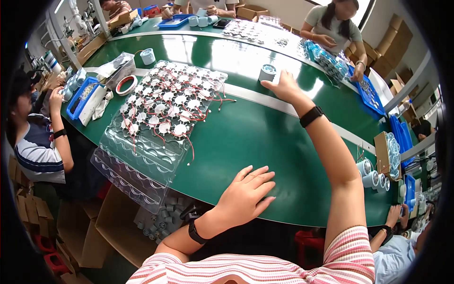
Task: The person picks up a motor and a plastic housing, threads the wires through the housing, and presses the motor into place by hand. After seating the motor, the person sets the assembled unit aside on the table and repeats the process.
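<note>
My right hand [286, 88] reaches far across the green table, its thumb and fingers apart. Just beyond the thumb stands a small light-blue cylindrical housing [267, 72] with a dark top; whether the hand touches it I cannot tell. My left hand [247, 195] hovers or rests near the table's front edge, fingers stretched out and holding nothing. Left of centre, a clear plastic blister tray [142, 154] bears many white round parts [180, 100] with red wires, some trailing over its right side. Another light-blue cylinder [147, 56] stands behind the tray.
A tape roll [126, 85] and a blue bin [82, 98] lie to the left. Light-blue cylinders [371, 179] and a cardboard box of pale-blue rings [388, 152] are at the right. Co-workers sit around the table. An open cardboard box [116, 222] stands below the front edge.
</note>
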Demonstrator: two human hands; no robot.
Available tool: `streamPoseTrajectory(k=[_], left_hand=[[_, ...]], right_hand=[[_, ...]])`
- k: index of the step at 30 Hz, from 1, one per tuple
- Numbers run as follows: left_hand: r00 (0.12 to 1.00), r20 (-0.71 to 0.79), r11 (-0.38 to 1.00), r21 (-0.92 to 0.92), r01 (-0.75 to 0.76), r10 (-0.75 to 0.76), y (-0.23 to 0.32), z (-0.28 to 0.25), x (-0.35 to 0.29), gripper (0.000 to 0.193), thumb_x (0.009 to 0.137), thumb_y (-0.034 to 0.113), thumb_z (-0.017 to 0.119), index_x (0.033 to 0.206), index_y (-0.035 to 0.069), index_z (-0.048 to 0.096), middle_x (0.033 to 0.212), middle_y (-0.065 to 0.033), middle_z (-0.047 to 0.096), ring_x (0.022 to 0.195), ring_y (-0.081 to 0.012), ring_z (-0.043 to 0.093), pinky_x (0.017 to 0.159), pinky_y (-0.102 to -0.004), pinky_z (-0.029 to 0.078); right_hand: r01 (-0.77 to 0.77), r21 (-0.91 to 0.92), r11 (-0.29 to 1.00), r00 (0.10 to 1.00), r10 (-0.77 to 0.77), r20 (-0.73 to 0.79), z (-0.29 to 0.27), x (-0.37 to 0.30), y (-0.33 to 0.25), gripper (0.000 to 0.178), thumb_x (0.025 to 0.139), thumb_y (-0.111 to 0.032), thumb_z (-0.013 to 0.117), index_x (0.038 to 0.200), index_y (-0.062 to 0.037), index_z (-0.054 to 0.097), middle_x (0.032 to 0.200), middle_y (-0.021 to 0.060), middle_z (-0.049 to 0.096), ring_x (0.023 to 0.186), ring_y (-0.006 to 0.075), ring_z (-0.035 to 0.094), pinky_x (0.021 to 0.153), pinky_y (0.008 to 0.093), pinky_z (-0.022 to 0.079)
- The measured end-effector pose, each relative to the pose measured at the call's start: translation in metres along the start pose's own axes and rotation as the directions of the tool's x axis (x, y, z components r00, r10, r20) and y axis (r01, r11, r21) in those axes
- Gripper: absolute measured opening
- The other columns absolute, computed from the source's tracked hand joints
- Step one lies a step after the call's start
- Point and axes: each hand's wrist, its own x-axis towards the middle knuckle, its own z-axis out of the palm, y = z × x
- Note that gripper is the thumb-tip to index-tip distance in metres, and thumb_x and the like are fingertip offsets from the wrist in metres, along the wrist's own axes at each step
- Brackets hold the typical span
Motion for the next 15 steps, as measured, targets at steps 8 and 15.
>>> streamPoseTrajectory(k=[8,15], left_hand=[[0.999,-0.031,0.999,-0.025,-0.02,0.019,-0.002,-0.001,-0.002,0.028,0.092,0.023,0.073,0.114,0.006,0.068,0.131,-0.0114,0.065,0.134,-0.0302,0.056,0.114,-0.0504,0.038],[0.975,-0.188,0.978,-0.194,0.08,-0.117,-0.002,-0.004,-0.001,0.019,0.09,0.015,0.074,0.106,0.005,0.07,0.122,-0.0116,0.069,0.116,-0.031,0.065,0.1,-0.0432,0.05]], right_hand=[[0.018,0.3,0.954,0.996,0.01,-0.092,0.017,0.022,0.013,0.089,0.083,-0.049,0.081,0.141,0.0084,0.047,0.126,0.0259,0.063,0.121,0.0384,0.061,0.102,0.0437,0.049],[0.064,0.587,0.807,0.993,-0.109,0.041,-0.056,-0.093,-0.022,0.07,0.08,-0.026,0.088,0.132,0.0038,0.052,0.117,0.016,0.066,0.108,0.0248,0.066,0.095,0.0339,0.052]])
